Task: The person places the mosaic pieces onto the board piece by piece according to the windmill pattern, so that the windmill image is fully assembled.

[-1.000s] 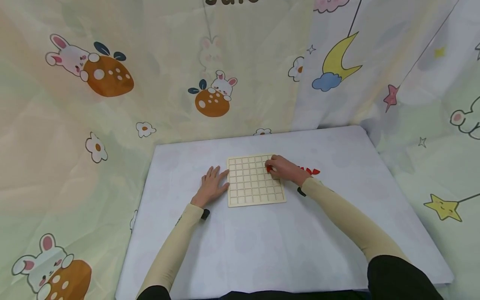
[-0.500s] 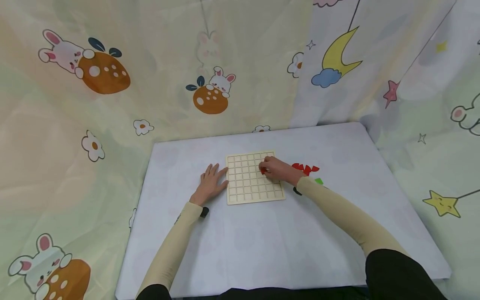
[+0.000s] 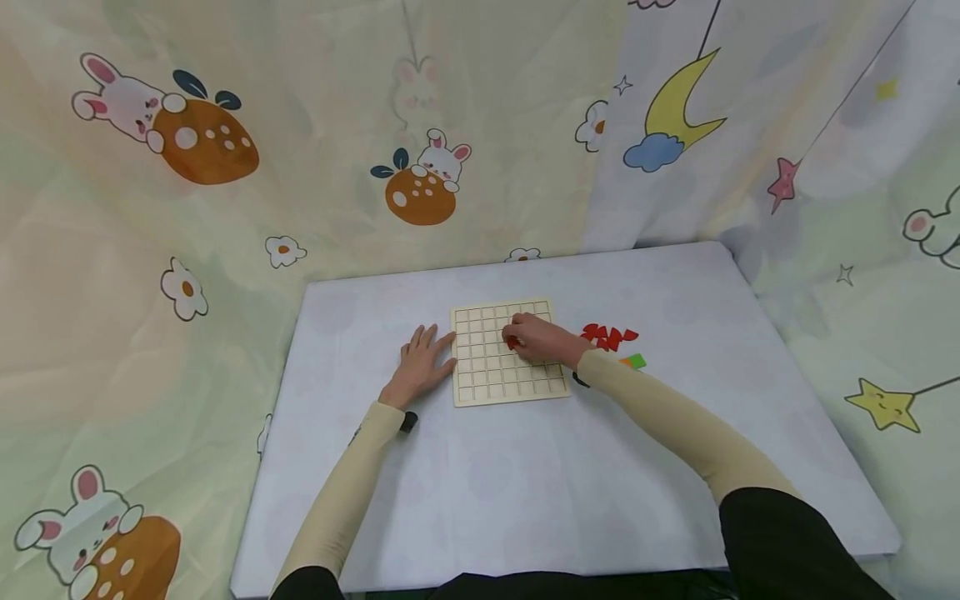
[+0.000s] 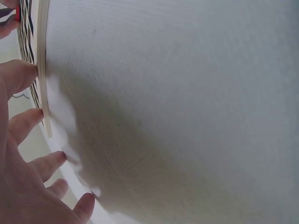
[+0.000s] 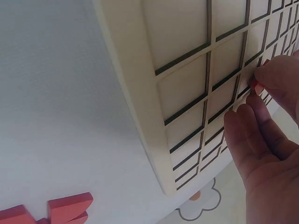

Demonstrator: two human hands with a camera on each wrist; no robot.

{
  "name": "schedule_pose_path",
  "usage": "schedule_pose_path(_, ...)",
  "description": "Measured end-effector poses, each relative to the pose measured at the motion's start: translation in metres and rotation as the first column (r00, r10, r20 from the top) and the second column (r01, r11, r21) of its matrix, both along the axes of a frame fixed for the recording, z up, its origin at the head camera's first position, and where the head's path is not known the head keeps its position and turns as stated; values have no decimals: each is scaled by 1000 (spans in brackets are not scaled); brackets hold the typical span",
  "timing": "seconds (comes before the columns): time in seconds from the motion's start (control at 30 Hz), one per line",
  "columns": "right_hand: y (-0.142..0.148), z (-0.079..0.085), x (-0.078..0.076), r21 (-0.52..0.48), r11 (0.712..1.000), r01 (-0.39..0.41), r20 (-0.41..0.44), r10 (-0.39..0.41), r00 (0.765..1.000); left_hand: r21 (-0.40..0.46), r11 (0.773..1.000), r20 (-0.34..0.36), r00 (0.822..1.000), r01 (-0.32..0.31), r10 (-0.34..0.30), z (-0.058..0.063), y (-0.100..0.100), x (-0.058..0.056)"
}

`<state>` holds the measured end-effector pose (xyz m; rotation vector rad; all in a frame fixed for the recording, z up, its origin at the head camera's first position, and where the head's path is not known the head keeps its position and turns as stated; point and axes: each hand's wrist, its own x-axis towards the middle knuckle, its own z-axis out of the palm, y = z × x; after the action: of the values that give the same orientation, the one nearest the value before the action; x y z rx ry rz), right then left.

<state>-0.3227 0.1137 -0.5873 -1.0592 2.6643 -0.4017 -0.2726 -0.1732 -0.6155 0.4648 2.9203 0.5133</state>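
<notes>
A pale wooden board (image 3: 483, 371) with a grid of square recesses lies flat on the white table. Over its middle, my right hand (image 3: 546, 340) pinches a small red piece (image 5: 255, 84) between thumb and index finger; the fingers hide most of it. My left hand (image 3: 417, 367) lies at the board's left edge with its fingers spread. In the left wrist view, two of its fingertips touch the board's side (image 4: 42, 79). Several loose red pieces (image 3: 602, 334) lie to the right of the board.
A green piece (image 3: 637, 361) and an orange piece (image 3: 625, 362) lie below the red ones, partly behind the right sleeve. The white tabletop (image 3: 465, 492) extends around the board. A cloth with printed rabbits (image 3: 210, 142) hangs behind the table.
My right hand has moved left across the board with the red piece, uncovering more red pieces and the green and orange ones. The left hand stays at the board's edge.
</notes>
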Motion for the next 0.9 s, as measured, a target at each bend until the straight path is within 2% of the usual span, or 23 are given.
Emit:
schedule_pose_path(0.23, -11, 7, -11, -17, 1000, -23, -21, 22, 1000, -3, 1000, 3, 1000, 0, 0, 0, -2, 0)
schedule_pose_path(0.43, -17, 9, -20, 48, 996, -69, -17, 70, 997, 11, 1000, 16, 1000, -6, 6, 2, -1, 1)
schedule_pose_path(0.63, -19, 12, -27, 100, 992, -74, 13, 73, 997, 7, 1000, 11, 1000, -2, 2, 2, -1, 1)
schedule_pose_path(0.9, -18, 12, -31, 78, 992, -100, -48, 104, 993, 9, 1000, 15, 1000, 2, -2, 2, -1, 0)
